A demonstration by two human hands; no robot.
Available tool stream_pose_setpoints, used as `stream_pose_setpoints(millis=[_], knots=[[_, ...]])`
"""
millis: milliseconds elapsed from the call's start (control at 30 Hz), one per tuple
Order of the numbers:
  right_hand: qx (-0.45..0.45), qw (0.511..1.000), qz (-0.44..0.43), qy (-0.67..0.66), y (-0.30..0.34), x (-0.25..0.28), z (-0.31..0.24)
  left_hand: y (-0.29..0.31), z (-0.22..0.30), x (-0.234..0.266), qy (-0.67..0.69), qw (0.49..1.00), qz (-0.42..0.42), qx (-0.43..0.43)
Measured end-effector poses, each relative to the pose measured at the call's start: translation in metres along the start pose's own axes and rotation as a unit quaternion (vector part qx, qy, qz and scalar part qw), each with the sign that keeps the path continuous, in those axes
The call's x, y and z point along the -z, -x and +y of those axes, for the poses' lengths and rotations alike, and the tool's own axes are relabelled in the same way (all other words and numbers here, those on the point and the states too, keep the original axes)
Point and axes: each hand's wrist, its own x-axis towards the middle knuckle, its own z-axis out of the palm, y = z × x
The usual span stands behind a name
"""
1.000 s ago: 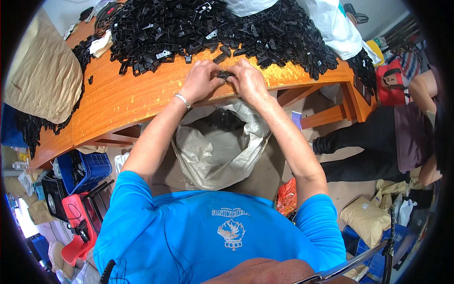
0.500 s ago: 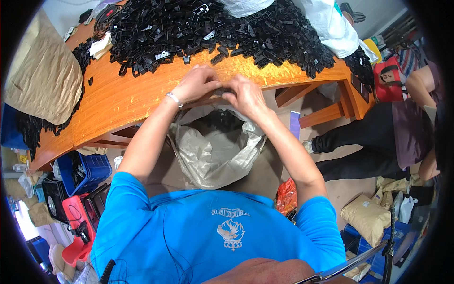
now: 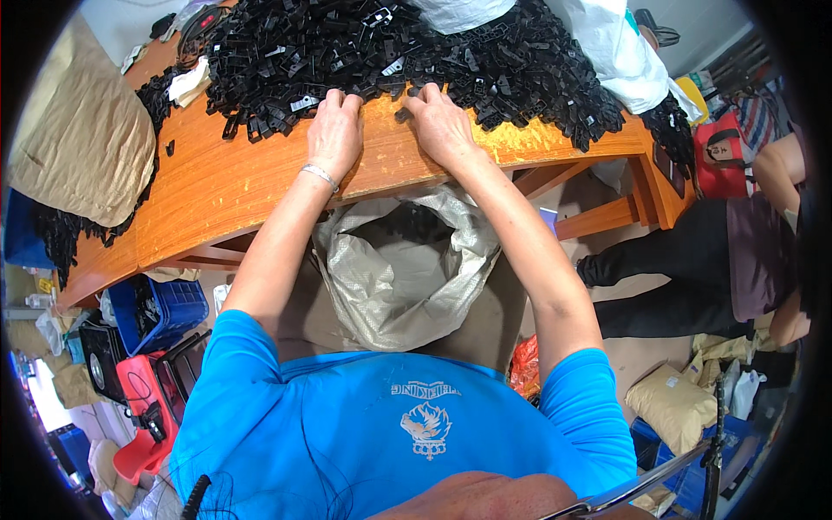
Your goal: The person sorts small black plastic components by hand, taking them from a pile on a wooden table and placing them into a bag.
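A large heap of small black plastic parts (image 3: 295,65) covers the far side of the wooden table (image 3: 234,182). At the heap's near edge, my left hand (image 3: 335,134) has its fingers curled down against the parts; what lies under the fingertips is hidden. Just to its right, my right hand (image 3: 442,130) pinches a black plastic part (image 3: 403,114) at its fingertips. Below the table edge, between my forearms, an open whitish woven sack (image 3: 390,299) hangs with its mouth up. Dark pieces show inside it.
White sacks (image 3: 607,56) lie on the heap, and a brown paper sack (image 3: 82,130) stands at the left. Blue crates (image 3: 160,316) and a red chair (image 3: 143,416) are at lower left. Another person in dark trousers (image 3: 667,260) is at the right, near a red bag (image 3: 719,156).
Both hands have moved from close together above the sack's mouth, forward and apart, to the near edge of the heap. The sack's mouth is more exposed.
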Motion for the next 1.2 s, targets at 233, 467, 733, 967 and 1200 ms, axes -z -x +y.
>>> stream_pose_setpoints(millis=[233, 467, 733, 967, 1200], knots=[[-0.047, 0.998, -0.011, -0.027, 0.018, 0.013, -0.003, 0.013, 0.022, 0.001, 0.087, 0.996, -0.015, -0.022], [-0.082, 0.994, -0.056, -0.047, 0.038, 0.025, 0.002, 0.017, 0.045, 0.003, 0.191, 0.980, -0.036, 0.047], [-0.129, 0.982, -0.053, -0.124, 0.048, 0.031, 0.006, 0.012, 0.056, 0.009, 0.170, 0.980, -0.098, -0.037], [-0.142, 0.968, 0.024, -0.206, 0.048, 0.036, -0.006, 0.030, 0.046, -0.009, 0.435, 0.888, -0.059, 0.139], [-0.093, 0.979, 0.011, -0.179, 0.040, 0.021, -0.015, 0.025, 0.036, 0.002, 0.347, 0.917, -0.147, 0.133]])
